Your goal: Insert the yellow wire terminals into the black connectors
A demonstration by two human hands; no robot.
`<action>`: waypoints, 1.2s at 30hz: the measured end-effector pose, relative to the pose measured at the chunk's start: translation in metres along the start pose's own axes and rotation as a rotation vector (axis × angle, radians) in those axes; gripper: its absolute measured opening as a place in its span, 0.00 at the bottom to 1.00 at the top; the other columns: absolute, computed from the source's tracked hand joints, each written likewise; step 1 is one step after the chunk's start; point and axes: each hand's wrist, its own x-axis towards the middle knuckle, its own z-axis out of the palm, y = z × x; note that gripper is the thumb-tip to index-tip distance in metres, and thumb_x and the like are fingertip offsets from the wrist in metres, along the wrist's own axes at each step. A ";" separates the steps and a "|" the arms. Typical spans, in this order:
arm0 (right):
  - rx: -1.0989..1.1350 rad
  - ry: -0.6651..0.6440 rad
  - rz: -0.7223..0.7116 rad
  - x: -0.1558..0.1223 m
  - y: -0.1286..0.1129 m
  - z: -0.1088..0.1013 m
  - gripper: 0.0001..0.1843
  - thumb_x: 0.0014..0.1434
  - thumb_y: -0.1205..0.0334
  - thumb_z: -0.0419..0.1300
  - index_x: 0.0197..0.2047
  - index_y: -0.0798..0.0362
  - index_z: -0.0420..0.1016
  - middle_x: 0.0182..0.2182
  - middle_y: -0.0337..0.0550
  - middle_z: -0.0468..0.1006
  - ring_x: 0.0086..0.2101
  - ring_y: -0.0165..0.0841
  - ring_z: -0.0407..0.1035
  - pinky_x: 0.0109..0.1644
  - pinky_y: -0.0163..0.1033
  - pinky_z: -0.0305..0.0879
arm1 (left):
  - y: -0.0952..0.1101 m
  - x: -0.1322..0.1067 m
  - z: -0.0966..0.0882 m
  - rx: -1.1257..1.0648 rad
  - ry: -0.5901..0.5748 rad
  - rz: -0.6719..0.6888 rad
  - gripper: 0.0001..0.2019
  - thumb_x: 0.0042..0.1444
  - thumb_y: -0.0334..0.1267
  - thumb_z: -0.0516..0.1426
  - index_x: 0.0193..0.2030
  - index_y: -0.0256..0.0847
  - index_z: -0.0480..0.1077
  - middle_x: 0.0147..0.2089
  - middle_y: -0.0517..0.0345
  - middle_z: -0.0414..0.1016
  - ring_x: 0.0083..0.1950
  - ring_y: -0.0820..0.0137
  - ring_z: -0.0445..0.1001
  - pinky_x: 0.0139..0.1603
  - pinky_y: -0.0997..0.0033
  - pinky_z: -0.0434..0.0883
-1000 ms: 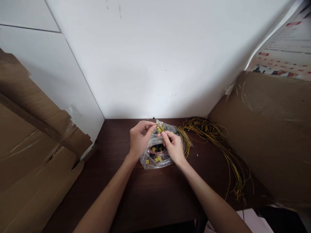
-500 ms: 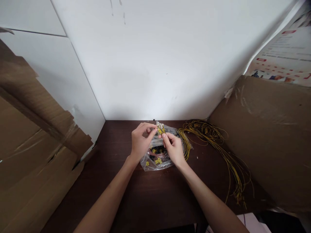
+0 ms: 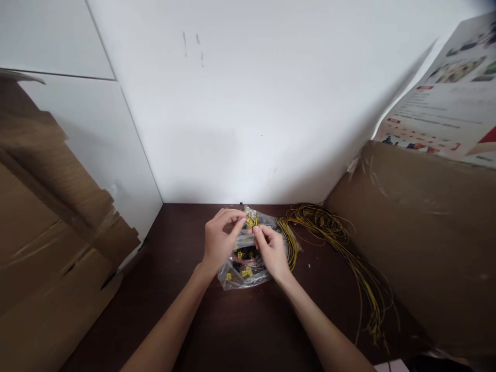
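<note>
My right hand [image 3: 272,249] is closed round a bundle of thin yellow and black wires [image 3: 253,221], whose pale tips fan out above the fingers. Thumb and forefinger of my left hand [image 3: 222,240] pinch together at the left edge of those tips; what they hold, if anything, is too small to make out. Under both hands lies a clear plastic bag [image 3: 228,284] with yellow pieces [image 3: 247,272] and dark pieces inside. From the right hand the wires [image 3: 290,243] run out to the right across the table.
The long wires [image 3: 344,248] lie coiled and trailing over the right side of the dark table [image 3: 240,330]. Cardboard [image 3: 406,237] stands at the right, with more cardboard [image 3: 46,217] at the left. A white wall [image 3: 256,103] closes off the back.
The whole view has shifted, so the table and hands sit lower in the picture. Both hands keep nearly the same pose at the wire tips.
</note>
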 end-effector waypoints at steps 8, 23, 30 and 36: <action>0.006 -0.032 -0.006 0.002 0.002 -0.001 0.19 0.60 0.53 0.49 0.32 0.59 0.74 0.15 0.33 0.58 0.19 0.24 0.52 0.24 0.30 0.49 | -0.007 -0.002 0.000 0.056 0.016 -0.097 0.05 0.52 0.36 0.57 0.34 0.38 0.73 0.30 0.57 0.73 0.30 0.74 0.68 0.33 0.75 0.65; 0.002 -0.027 0.007 0.003 0.003 0.000 0.19 0.60 0.52 0.49 0.31 0.59 0.73 0.15 0.33 0.57 0.18 0.24 0.52 0.23 0.30 0.48 | -0.010 -0.002 0.006 -0.214 0.006 -0.290 0.08 0.49 0.37 0.59 0.35 0.36 0.74 0.36 0.54 0.77 0.38 0.69 0.75 0.41 0.73 0.71; -0.043 -0.015 0.037 0.001 0.003 0.001 0.19 0.59 0.52 0.49 0.30 0.58 0.72 0.15 0.32 0.55 0.18 0.24 0.50 0.23 0.31 0.47 | -0.011 0.001 0.005 -0.264 -0.010 -0.397 0.08 0.48 0.38 0.60 0.33 0.36 0.73 0.34 0.54 0.76 0.36 0.70 0.74 0.40 0.72 0.72; -0.053 -0.013 0.035 0.001 0.005 0.000 0.20 0.58 0.50 0.50 0.30 0.58 0.72 0.15 0.32 0.54 0.18 0.24 0.49 0.22 0.31 0.45 | -0.010 0.003 0.004 -0.324 -0.047 -0.420 0.14 0.47 0.38 0.60 0.42 0.37 0.71 0.45 0.50 0.74 0.42 0.68 0.73 0.40 0.71 0.73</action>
